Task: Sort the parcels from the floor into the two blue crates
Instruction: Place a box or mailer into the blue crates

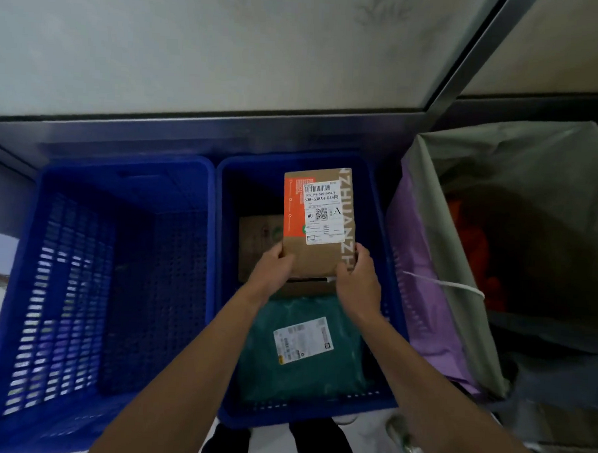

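Both hands grip the near end of a brown cardboard parcel w/ white shipping label (316, 223): left hand (274, 267) on its left edge, right hand (357, 280) on its right. Parcel's long axis points away from the person, above the right blue plastic crate (384, 406), over a teal poly mailer (302, 349) and another brown box (257, 241). Left blue crate (190, 173) lies beside it.

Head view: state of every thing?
Left blue plastic crate: no parcels visible.
Right blue plastic crate: holds green plastic mailer, brown cardboard box.
Labelled brown cardboard parcel: held above right crate.
Left grip: holds parcel's lower-left edge.
Right grip: holds lower-right edge.
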